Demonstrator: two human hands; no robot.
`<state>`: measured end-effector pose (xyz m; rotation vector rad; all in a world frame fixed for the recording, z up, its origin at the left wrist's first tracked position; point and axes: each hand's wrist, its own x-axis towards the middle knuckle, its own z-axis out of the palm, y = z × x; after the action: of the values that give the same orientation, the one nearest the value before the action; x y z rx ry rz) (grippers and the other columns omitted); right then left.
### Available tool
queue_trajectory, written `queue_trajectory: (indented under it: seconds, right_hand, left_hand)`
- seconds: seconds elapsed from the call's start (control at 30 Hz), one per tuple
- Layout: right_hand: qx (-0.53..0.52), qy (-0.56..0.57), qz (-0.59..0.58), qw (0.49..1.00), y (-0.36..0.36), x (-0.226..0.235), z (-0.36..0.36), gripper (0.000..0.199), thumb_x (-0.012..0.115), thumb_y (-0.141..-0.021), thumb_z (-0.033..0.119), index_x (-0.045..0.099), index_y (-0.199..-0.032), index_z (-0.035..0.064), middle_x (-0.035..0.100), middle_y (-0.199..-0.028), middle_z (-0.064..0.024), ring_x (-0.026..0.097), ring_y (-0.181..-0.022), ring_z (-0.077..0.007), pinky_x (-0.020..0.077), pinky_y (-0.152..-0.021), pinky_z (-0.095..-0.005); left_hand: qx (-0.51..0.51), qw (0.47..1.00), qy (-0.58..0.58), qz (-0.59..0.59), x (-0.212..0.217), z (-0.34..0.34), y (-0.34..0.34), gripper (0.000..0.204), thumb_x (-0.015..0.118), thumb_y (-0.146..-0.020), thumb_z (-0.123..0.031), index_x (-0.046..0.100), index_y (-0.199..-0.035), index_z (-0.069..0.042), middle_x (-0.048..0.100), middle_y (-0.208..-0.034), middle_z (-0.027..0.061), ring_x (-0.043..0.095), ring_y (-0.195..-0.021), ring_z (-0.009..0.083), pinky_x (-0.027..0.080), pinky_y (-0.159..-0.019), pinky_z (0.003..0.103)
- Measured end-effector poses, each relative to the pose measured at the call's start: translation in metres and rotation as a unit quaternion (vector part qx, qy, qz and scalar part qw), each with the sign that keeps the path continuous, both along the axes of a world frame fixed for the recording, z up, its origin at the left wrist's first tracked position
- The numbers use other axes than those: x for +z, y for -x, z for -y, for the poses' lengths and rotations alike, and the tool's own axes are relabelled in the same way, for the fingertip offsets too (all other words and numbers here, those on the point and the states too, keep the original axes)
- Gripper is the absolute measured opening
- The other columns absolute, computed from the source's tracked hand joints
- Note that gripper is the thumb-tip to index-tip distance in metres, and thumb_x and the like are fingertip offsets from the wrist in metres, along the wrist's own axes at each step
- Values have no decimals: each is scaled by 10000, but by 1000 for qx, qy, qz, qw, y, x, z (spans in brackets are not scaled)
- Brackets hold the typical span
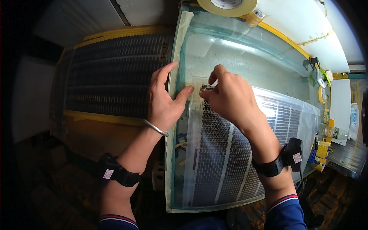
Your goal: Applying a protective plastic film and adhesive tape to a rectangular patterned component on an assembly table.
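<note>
My left hand [166,100] is open at the left edge of the glass-topped table [245,57], its thumb and fingers spread with nothing between them. A metal bangle [155,128] is round that wrist. My right hand [232,94] is closed, fingers curled, over the top left corner of a dark-patterned film sheet [220,153]. Its thumb is by a small checkered strip [207,87] at that corner; whatever the fingertips pinch is hidden. The film lies flat on the glass with a clear plastic sheet [306,105] showing along its edges. Black bands with small devices circle both forearms.
Left of the table, another dark patterned panel [115,73] is edged with yellow tape. A wide tape roll [205,4] and a smaller amber roll [253,17] sit at the far edge. Along the right side are a yellow tape roll [321,94] and a clear bottle [340,133].
</note>
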<state>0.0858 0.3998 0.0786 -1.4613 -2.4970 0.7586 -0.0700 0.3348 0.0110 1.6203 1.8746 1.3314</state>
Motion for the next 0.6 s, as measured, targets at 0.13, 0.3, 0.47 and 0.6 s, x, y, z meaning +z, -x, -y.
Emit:
queue_trajectory:
  seconds: [0.13, 0.3, 0.47, 0.6]
  right_hand:
    - [-23, -41, 31, 998, -20, 2, -6, 366, 792, -644, 177, 550, -855, 2, 625, -670, -180, 630, -643, -339, 485, -590, -393]
    - [-60, -261, -93, 959, -16, -13, 7, 535, 866, -527, 268, 524, -854, 19, 544, -960, -214, 511, -890, -337, 422, -762, -397]
    - [-80, -232, -49, 968, 12, -32, 18, 578, 854, -560, 270, 504, -950, 26, 410, -1170, -243, 396, -1063, -381, 325, -868, -454]
    - [-94, -273, -96, 953, 6, -15, 22, 589, 844, -581, 255, 489, -990, 23, 387, -1197, -262, 406, -1082, -409, 350, -855, -477]
  left_hand:
    - [13, 995, 42, 87, -6, 2, -2, 598, 744, -740, -85, 466, -1268, -53, 571, -1148, 126, 547, -1057, 201, 432, -926, 335]
    - [-1, 989, 21, 146, -13, 0, 0, 635, 735, -709, -85, 443, -1271, -56, 509, -1189, 196, 504, -1112, 331, 397, -956, 403]
    - [26, 993, 31, 108, -13, -1, 8, 653, 739, -722, -85, 424, -1292, -39, 539, -1203, 135, 536, -1075, 225, 429, -937, 354]
    - [45, 994, 58, 86, 1, -4, 14, 712, 774, -717, -170, 406, -1315, -50, 510, -1244, 172, 518, -1111, 273, 419, -957, 395]
